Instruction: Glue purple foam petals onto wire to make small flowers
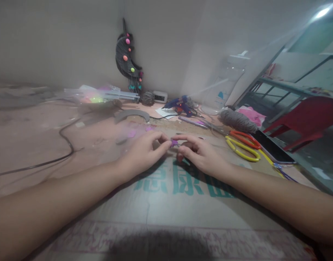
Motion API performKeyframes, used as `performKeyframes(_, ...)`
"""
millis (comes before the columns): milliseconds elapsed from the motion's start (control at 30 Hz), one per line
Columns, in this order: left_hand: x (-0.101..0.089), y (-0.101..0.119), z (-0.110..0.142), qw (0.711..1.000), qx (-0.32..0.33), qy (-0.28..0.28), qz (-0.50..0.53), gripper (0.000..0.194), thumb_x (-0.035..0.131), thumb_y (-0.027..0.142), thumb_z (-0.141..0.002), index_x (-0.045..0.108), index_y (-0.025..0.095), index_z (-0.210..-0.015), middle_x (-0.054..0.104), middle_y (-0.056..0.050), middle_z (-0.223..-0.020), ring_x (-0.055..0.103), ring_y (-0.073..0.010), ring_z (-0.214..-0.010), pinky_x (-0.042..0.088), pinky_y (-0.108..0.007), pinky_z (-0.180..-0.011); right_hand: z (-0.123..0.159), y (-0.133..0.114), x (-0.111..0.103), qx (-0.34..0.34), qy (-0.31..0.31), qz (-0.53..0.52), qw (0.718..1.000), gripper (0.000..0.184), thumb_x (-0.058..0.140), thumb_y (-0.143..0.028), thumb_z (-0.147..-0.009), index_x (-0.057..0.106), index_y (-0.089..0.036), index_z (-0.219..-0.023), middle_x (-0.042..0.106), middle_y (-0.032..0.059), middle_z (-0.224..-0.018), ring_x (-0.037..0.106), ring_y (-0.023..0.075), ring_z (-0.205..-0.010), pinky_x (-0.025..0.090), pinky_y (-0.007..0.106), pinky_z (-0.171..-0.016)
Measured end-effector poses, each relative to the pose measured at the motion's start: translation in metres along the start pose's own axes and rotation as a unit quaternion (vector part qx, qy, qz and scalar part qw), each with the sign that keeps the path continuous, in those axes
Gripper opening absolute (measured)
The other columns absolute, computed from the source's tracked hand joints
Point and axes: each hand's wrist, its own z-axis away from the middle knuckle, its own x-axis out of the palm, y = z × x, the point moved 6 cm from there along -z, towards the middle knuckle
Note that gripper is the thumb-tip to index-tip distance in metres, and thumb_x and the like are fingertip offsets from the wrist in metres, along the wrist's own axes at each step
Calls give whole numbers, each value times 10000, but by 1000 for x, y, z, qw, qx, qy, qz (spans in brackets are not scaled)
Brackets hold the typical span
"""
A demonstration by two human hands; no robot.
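Observation:
Between my two hands, above a sheet of cardboard with green printed characters, is a small purple piece, blurred and partly covered by fingertips. Thumb and forefinger of my left hand pinch its left side. My right hand closes on it from the right, forefinger along the top and thumb below. Beyond my left hand lie flat purple scraps and a grey curved strip.
A blue glue gun rests on white paper at the back. On the right are orange-and-yellow-handled scissors, grey yarn, a phone and a clear jar. A black cord curves across the left. A yarn-wrapped crescent hangs behind.

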Motion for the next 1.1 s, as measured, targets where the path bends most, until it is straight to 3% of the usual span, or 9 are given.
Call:
performKeyframes(200,1,4,0,999,15,-16,-38,245,496,346,-930,613,178,-795,646,-24,-785,589,-180,-783,420,-297,-712,-1,-3,-10,-4,58,5,998,288,457,-400,-973,631,-174,-1011,653,9,-719,609,123,-632,455,248,-604)
performKeyframes(400,2,5,0,998,37,-27,-54,266,501,344,-938,631,173,-782,645,-24,-792,580,-179,-791,402,-298,-730,-5,-7,-8,-9,40,65,997,179,579,-290,-884,646,-171,-769,682,16,-708,613,134,-660,458,240,-621)
performKeyframes(567,4,3,0,998,38,-43,-19,277,481,382,-954,667,187,-888,656,-17,-828,587,-175,-810,407,-291,-733,-5,-4,-10,-4,60,81,995,225,563,-310,-890,624,-166,-729,649,-1,-657,565,115,-612,419,223,-585)
performKeyframes(733,4,1,-1,1000,4,-29,-3,236,505,331,-920,637,172,-808,637,-14,-775,573,-164,-746,409,-282,-693,-6,-4,-13,-13,52,63,997,260,525,-359,-921,628,-166,-780,633,-2,-670,554,114,-622,417,227,-597)
performKeyframes(867,5,0,-2,999,-16,-30,15,223,502,337,-909,625,176,-815,639,-13,-782,574,-162,-739,413,-281,-687,-13,-8,-49,-35,155,96,983,280,495,-369,-926,582,-170,-749,581,-7,-662,522,110,-617,406,232,-598)
performKeyframes(967,5,-4,-1,998,-37,-33,28,236,505,362,-906,611,173,-813,632,-12,-763,572,-159,-709,413,-279,-670,-22,4,-87,-23,238,147,960,260,531,-388,-893,558,-177,-744,535,-23,-634,485,107,-592,401,241,-596)
performKeyframes(1100,6,-6,0,996,-64,-35,57,246,501,383,-903,599,168,-834,627,-9,-734,568,-156,-675,408,-272,-642,-42,39,-120,24,236,186,953,239,591,-350,-851,606,-157,-991,680,59,-936,616,156,-804,492,296,-769)
